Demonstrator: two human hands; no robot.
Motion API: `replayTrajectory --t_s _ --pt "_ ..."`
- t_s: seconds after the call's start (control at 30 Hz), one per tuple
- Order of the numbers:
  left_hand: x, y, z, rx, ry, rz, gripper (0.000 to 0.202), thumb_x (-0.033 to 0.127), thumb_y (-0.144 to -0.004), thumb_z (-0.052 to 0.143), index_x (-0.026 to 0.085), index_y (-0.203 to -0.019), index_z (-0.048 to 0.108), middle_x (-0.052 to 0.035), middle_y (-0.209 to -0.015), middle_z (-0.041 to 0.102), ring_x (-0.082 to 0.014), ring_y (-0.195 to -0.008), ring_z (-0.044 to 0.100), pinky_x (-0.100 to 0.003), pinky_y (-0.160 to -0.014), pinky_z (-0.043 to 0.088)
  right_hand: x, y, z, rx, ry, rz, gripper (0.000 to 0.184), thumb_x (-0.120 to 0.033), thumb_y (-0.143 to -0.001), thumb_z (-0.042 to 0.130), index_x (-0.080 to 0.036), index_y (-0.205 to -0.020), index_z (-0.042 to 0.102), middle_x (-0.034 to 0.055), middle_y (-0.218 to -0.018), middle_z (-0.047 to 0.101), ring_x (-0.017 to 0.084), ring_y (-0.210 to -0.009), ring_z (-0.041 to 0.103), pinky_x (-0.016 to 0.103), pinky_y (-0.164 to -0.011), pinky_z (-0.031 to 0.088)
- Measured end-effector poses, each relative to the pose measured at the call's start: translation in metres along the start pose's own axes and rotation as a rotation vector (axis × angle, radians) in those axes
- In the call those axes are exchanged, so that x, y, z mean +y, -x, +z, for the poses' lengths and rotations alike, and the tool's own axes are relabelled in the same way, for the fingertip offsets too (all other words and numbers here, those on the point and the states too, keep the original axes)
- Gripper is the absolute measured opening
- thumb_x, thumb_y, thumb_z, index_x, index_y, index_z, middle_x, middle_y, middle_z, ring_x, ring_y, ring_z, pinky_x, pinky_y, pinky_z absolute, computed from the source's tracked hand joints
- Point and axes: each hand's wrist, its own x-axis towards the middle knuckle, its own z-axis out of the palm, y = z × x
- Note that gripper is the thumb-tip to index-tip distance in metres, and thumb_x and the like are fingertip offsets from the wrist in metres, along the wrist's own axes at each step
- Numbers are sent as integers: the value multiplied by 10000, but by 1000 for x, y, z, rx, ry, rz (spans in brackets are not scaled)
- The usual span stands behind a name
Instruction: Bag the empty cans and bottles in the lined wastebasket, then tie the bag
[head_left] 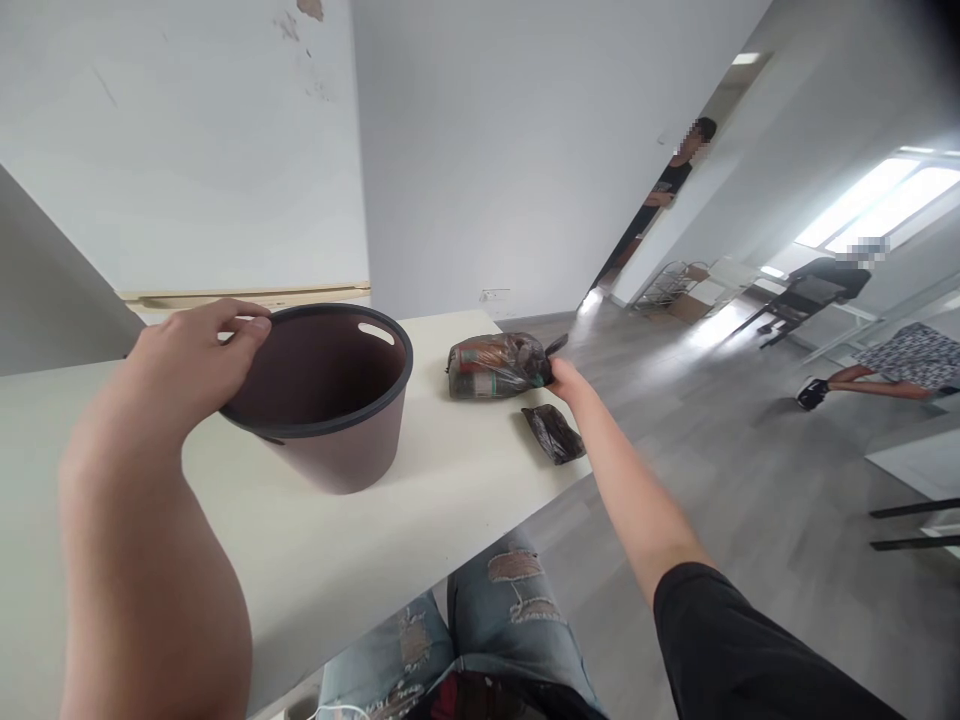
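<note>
A brownish-mauve plastic bin [341, 455] with a black rim and an oval slot near the top stands upright on the white table. At its left rim is my left hand [199, 355], fingers and thumb closed on the edge. The dark inside of the bin shows nothing I can make out. To the right, a see-through black plastic bag [495, 365] lies on its side, with orange and green-labelled containers visible through it. My right hand [562, 382] grips the bag's gathered end. Just below that hand lies a small folded black plastic bag [555, 434].
The white table [442, 500] ends at a slanting right edge, with grey floor beyond. A wall [510, 150] rises behind it. One person [664, 190] stands in a doorway; others sit at the far right near chairs and desks.
</note>
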Motion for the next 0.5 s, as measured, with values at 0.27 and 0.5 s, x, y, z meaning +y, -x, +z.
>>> replayTrajectory --t_s 0.27,0.5 --pt "2 0 -7 -2 -62 -24 350 591 -859 658 388 -1101 808 -31 -900 734 -324 -938 622 -571 -997 510 14 -4 -16 -92 117 46 227 -27 -675 670 -126 -874 709 30 -662 688 173 -660 614 283 -639 549" --pt "4 1 -10 18 -93 -30 345 558 -844 690 360 -1099 812 -15 -887 748 -293 -888 647 -562 -1023 506 13 -3 -25 -47 119 -68 213 -146 -703 724 -146 -917 723 7 -679 703 179 -727 625 298 -723 561"
